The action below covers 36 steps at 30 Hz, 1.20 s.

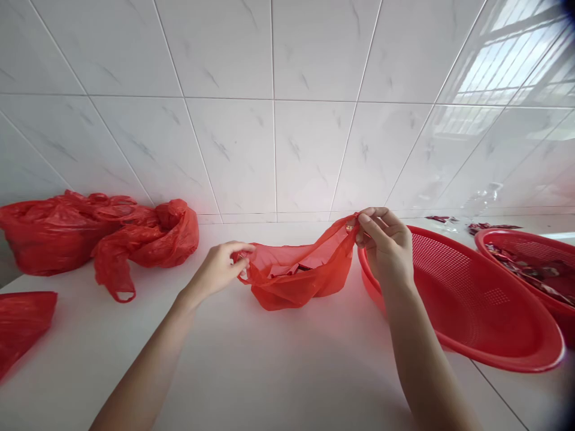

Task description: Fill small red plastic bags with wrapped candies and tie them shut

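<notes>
A thin red plastic bag [305, 287] hangs stretched between my two hands over the white counter, its mouth spread wide. Small dark red packets [294, 270] lie inside it, too partly hidden to make out fully. My left hand [224, 263] pinches the bag's left handle between thumb and fingers. On the other side, my right hand [387, 236] grips the right handle, pulled higher than the left one. Just behind my right wrist stands a red perforated plastic basket [476, 299], tilted, with nothing seen in it.
Several filled red plastic bags [58, 233] sit at the left by the tiled wall [242, 155]. Another red bag [24, 323] lies at the left edge. A second red basket [489, 236] at far right holds wrapped packets [534, 269]. A clear plastic bottle [485, 197] is behind it.
</notes>
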Each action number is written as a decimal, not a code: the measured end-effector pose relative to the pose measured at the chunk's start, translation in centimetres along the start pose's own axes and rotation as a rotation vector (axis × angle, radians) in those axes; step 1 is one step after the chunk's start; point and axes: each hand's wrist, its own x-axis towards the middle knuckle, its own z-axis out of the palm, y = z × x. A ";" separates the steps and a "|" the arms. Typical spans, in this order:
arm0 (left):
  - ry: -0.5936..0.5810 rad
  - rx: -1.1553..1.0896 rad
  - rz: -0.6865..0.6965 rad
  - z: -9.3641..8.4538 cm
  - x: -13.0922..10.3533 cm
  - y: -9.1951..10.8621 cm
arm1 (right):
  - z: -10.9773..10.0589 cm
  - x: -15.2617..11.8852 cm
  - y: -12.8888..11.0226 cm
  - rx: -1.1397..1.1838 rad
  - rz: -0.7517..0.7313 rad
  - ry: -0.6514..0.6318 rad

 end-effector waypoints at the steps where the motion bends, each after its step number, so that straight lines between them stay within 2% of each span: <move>1: 0.079 -0.094 -0.013 -0.2 0.1 0.2 | -0.1 0.1 0.0 0.059 0.003 0.007; 3: 0.243 -0.273 0.010 -0.8 0.2 0.5 | -0.4 0.3 0.1 0.154 -0.001 0.022; 6: 0.458 -0.455 0.137 -1.3 0.2 1.1 | -0.5 0.4 -0.1 0.227 -0.026 0.007; 9: 0.528 -0.546 0.245 -1.5 0.4 1.9 | -0.4 0.3 -0.7 0.231 -0.057 -0.037; 14: 0.475 -0.598 0.369 -1.3 1.0 4.2 | 0.0 -0.2 -1.3 0.159 -0.124 -0.117; 18: 0.426 -0.570 0.475 -0.4 1.0 6.5 | 0.5 -0.7 -1.4 0.075 -0.162 -0.189; 22: 0.374 -0.462 0.564 1.8 0.7 8.8 | 1.6 -1.7 -1.4 -0.024 -0.171 -0.299; 27: 0.292 -0.228 0.640 4.9 0.7 10.8 | 3.1 -2.8 -1.7 -0.205 -0.257 -0.413; 30: 0.284 -0.234 0.643 5.8 0.8 11.1 | 3.4 -3.1 -1.8 -0.239 -0.302 -0.409; 36: 0.302 -0.327 0.563 5.6 0.9 10.9 | 2.8 -2.5 -0.8 -0.311 -0.379 -0.229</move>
